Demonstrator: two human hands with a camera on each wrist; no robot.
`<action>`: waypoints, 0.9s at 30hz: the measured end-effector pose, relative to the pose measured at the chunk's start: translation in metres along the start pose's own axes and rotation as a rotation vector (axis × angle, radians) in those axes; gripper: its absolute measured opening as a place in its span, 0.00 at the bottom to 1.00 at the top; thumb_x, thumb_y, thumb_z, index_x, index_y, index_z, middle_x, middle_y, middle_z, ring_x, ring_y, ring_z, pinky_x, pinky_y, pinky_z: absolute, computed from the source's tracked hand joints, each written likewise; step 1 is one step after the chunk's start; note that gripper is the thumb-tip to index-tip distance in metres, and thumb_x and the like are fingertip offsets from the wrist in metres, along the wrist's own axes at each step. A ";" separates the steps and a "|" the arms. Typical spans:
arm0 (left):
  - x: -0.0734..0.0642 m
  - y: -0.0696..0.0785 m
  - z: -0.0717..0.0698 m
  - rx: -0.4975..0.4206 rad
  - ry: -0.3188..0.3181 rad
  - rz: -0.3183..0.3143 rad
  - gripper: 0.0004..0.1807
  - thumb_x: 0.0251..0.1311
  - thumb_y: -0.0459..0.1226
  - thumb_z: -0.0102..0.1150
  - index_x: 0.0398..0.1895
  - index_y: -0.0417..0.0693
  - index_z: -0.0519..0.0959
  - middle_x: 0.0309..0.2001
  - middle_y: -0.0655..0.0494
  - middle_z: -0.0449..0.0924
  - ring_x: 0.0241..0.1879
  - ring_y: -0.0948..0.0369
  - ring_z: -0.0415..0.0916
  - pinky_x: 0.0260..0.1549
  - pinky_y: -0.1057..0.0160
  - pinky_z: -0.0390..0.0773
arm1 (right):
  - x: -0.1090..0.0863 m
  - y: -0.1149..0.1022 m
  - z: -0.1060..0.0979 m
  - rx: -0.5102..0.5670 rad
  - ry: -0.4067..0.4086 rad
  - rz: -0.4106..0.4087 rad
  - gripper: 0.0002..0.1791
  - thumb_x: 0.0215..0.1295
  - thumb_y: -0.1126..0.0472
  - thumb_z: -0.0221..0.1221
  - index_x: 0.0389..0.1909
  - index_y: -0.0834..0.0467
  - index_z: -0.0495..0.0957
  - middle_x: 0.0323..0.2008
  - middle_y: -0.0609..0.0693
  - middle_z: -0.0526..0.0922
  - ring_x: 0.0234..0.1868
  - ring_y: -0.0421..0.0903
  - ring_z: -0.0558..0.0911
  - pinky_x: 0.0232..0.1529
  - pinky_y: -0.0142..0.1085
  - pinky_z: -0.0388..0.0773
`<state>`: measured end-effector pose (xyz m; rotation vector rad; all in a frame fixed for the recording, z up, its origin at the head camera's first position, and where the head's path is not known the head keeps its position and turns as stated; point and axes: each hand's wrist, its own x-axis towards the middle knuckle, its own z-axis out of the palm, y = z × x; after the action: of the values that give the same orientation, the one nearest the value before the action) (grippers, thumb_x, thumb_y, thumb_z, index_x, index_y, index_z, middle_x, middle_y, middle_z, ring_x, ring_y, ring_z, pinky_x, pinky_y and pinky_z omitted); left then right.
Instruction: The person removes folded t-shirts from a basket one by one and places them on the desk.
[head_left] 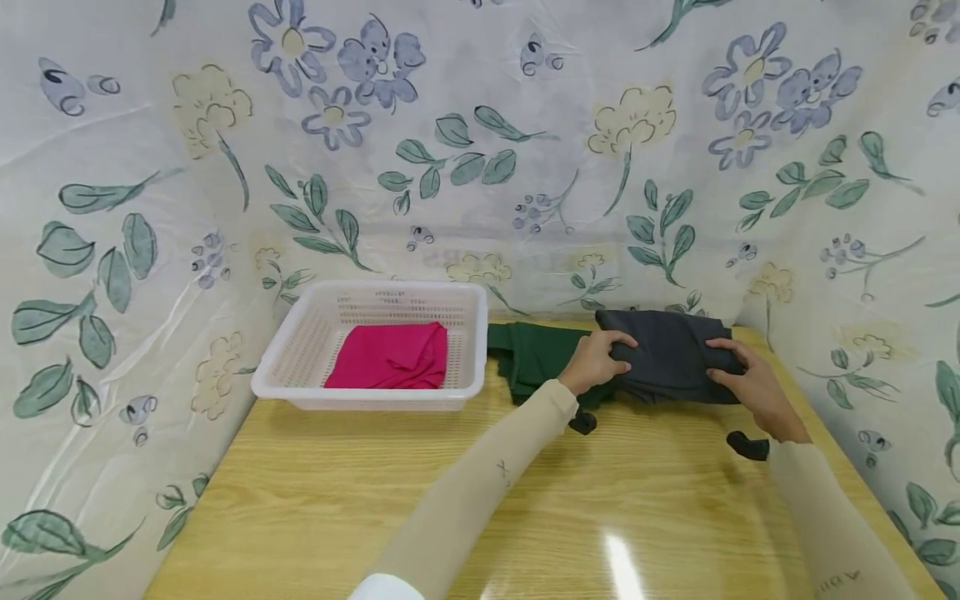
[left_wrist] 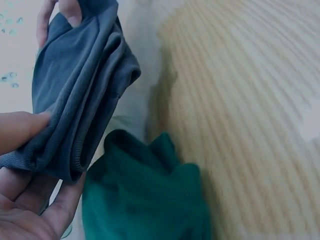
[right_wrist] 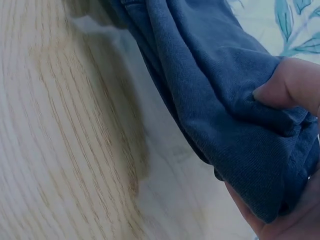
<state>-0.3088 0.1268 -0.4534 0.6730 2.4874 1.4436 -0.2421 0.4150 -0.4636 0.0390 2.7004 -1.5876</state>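
A dark blue-grey folded garment (head_left: 667,354) is held between both hands at the back right of the table. My left hand (head_left: 596,362) grips its left edge, thumb on one face and fingers beneath, as the left wrist view shows on the folded layers (left_wrist: 75,95). At the opposite edge my right hand (head_left: 757,387) pinches the cloth (right_wrist: 215,100), thumb pressed into a fold. A dark green folded garment (head_left: 536,354) lies just left of it, partly hidden by my left hand; the green cloth (left_wrist: 145,195) also appears below the left hand.
To the left stands a white perforated plastic basket (head_left: 468,367) with a folded bright pink garment (head_left: 390,354) inside. The wooden table (head_left: 450,467) meets floral-patterned sheeting (head_left: 480,192) at its back and sides. Black camera mounts (head_left: 747,446) hang at the wrists.
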 end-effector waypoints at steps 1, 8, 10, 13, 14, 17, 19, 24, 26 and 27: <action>0.000 0.000 0.001 0.005 0.005 0.004 0.20 0.65 0.31 0.69 0.58 0.55 0.85 0.66 0.50 0.77 0.56 0.55 0.79 0.43 0.64 0.79 | 0.001 0.000 0.000 0.001 0.000 0.004 0.33 0.76 0.54 0.61 0.77 0.50 0.63 0.81 0.65 0.44 0.77 0.71 0.48 0.68 0.67 0.58; 0.000 -0.009 0.008 -0.037 0.030 -0.040 0.22 0.66 0.28 0.66 0.62 0.54 0.83 0.69 0.50 0.75 0.67 0.51 0.72 0.50 0.60 0.80 | 0.010 0.004 0.006 -0.021 -0.005 0.026 0.32 0.76 0.56 0.61 0.77 0.53 0.64 0.81 0.64 0.43 0.78 0.70 0.46 0.69 0.68 0.54; -0.001 -0.011 0.010 -0.054 0.013 -0.047 0.23 0.67 0.28 0.65 0.64 0.52 0.82 0.70 0.49 0.73 0.68 0.50 0.71 0.49 0.60 0.79 | 0.011 0.006 0.007 -0.029 -0.003 0.034 0.32 0.76 0.58 0.61 0.77 0.55 0.63 0.81 0.64 0.41 0.79 0.70 0.44 0.69 0.69 0.53; -0.001 -0.012 0.013 -0.066 -0.019 -0.058 0.24 0.67 0.28 0.65 0.66 0.50 0.80 0.71 0.48 0.71 0.68 0.50 0.71 0.48 0.61 0.79 | 0.011 0.012 0.008 -0.035 0.001 0.046 0.32 0.76 0.60 0.60 0.76 0.57 0.63 0.81 0.65 0.40 0.79 0.71 0.42 0.70 0.69 0.51; -0.001 -0.012 0.014 -0.061 -0.031 -0.064 0.25 0.67 0.28 0.65 0.66 0.50 0.79 0.71 0.48 0.71 0.68 0.50 0.71 0.48 0.62 0.79 | 0.012 0.013 0.008 -0.035 -0.002 0.048 0.32 0.76 0.61 0.60 0.76 0.58 0.62 0.81 0.65 0.40 0.79 0.71 0.42 0.70 0.69 0.51; 0.000 -0.012 0.016 -0.031 -0.068 -0.087 0.27 0.66 0.29 0.66 0.68 0.49 0.78 0.71 0.48 0.72 0.66 0.51 0.73 0.46 0.63 0.79 | 0.012 0.019 0.007 -0.054 -0.008 0.058 0.32 0.76 0.60 0.59 0.77 0.59 0.61 0.81 0.67 0.40 0.78 0.73 0.43 0.69 0.69 0.53; 0.000 -0.012 0.017 -0.009 -0.090 -0.099 0.27 0.66 0.30 0.67 0.69 0.49 0.77 0.71 0.48 0.71 0.65 0.52 0.73 0.46 0.63 0.78 | 0.012 0.022 0.006 -0.059 -0.012 0.070 0.33 0.77 0.60 0.59 0.77 0.59 0.61 0.81 0.68 0.39 0.77 0.73 0.44 0.69 0.69 0.53; 0.003 -0.010 0.018 0.033 -0.133 -0.101 0.26 0.66 0.30 0.67 0.68 0.47 0.78 0.70 0.50 0.72 0.66 0.52 0.72 0.49 0.62 0.79 | 0.010 0.028 0.003 -0.059 -0.012 0.088 0.33 0.77 0.62 0.58 0.78 0.60 0.59 0.81 0.68 0.37 0.77 0.74 0.42 0.69 0.70 0.52; 0.004 -0.008 0.019 0.042 -0.139 -0.108 0.25 0.66 0.31 0.68 0.66 0.45 0.79 0.69 0.49 0.74 0.65 0.51 0.73 0.48 0.61 0.80 | 0.010 0.028 0.001 -0.080 -0.008 0.093 0.33 0.77 0.61 0.57 0.78 0.59 0.59 0.81 0.69 0.38 0.77 0.74 0.43 0.68 0.71 0.53; 0.005 -0.008 0.019 0.042 -0.141 -0.113 0.24 0.66 0.30 0.68 0.65 0.44 0.80 0.68 0.49 0.74 0.64 0.51 0.74 0.47 0.61 0.80 | 0.011 0.028 0.000 -0.091 -0.007 0.096 0.33 0.77 0.61 0.57 0.78 0.59 0.59 0.80 0.69 0.38 0.77 0.75 0.44 0.68 0.71 0.54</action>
<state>-0.3078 0.1405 -0.4697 0.6087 2.4121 1.2630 -0.2520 0.4286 -0.4888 0.1602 2.7168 -1.4360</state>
